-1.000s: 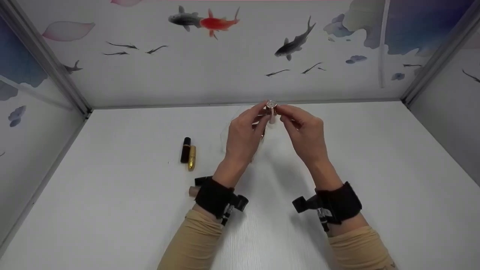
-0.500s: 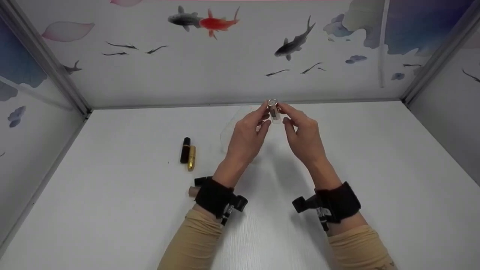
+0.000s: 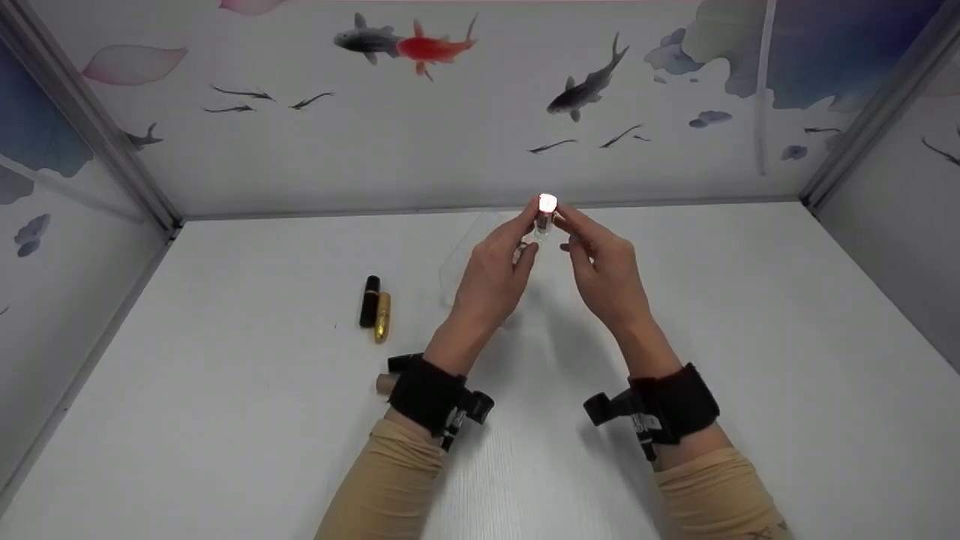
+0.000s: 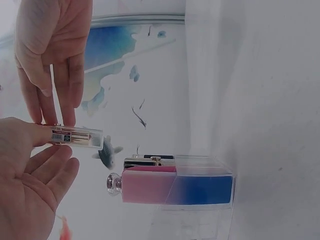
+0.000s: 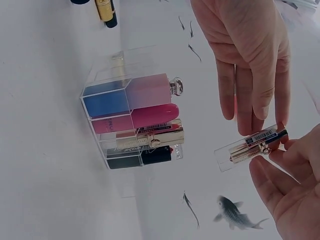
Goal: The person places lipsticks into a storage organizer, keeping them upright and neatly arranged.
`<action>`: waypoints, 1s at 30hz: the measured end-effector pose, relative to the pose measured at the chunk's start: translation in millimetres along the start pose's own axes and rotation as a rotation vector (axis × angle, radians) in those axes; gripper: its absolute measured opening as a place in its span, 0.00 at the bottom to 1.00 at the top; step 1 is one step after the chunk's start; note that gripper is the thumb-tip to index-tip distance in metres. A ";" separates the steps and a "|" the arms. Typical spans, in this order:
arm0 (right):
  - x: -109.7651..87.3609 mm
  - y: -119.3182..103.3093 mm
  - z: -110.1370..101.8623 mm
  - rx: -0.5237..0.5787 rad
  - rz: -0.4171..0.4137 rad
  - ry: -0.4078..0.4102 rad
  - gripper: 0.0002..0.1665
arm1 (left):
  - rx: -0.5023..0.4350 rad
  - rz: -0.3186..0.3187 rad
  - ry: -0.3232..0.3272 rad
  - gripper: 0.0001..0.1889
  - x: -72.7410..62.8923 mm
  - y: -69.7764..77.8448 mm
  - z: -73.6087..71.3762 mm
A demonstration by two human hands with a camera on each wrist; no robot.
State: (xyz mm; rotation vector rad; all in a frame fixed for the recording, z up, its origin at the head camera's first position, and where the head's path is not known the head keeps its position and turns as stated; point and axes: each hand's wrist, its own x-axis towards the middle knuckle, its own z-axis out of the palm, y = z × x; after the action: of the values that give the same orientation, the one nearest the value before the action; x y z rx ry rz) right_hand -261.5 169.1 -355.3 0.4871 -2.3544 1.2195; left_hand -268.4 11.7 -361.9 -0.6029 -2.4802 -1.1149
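Steadying and aligning a lipstick (image 4: pixel 77 136) at the fingertips is judged to be the step in hand. The lipstick is held up between the left hand (image 3: pixel 495 266) and the right hand (image 3: pixel 611 262), above the table (image 3: pixel 225 450). Both hands part closed, fingers bent, tips pinching the upper part from either side; which fingers bear the load cannot be told. A light, even pinch is best kept on the labelled part, any turn being made small and with one hand only; the clear end is best left unpressed, as it may be a loose cap. Slipping is judged the main risk, so little length being gripped. Long axis near upright, with some lean; clear end pointed down, shiny end up. A clear box (image 4: pixel 200 163) is seen below the left hand, partly hidden by it from overhead.
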 end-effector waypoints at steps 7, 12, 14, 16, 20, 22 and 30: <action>0.4 6.6 2.7 0.044 -0.004 -0.004 0.28 | 0.048 -0.020 -0.028 0.31 0.8 -1.8 3.6; 1.2 10.2 4.5 0.055 0.016 -0.024 0.27 | 0.045 -0.020 -0.029 0.31 4.1 -3.4 5.6; 1.4 11.9 4.9 0.064 0.033 -0.031 0.27 | 0.045 -0.021 -0.045 0.31 5.6 -3.7 6.5; 1.6 13.3 5.0 0.083 0.048 -0.039 0.27 | 0.050 -0.028 -0.068 0.32 6.9 -4.2 7.0; 2.0 16.2 5.7 0.115 0.071 -0.059 0.26 | 0.051 -0.049 -0.111 0.32 8.9 -6.6 6.5; 2.2 17.9 6.5 0.119 0.084 -0.072 0.26 | 0.051 -0.056 -0.126 0.32 9.2 -8.5 5.9; 2.1 23.3 10.2 0.152 0.099 -0.105 0.28 | 0.063 -0.043 -0.160 0.33 9.0 -15.8 4.7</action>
State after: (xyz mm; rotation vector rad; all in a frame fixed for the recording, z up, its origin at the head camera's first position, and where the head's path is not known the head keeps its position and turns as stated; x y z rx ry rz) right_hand -277.1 173.3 -375.1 0.5002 -2.4090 1.4587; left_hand -284.7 7.9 -370.2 -0.6470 -2.6654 -1.0360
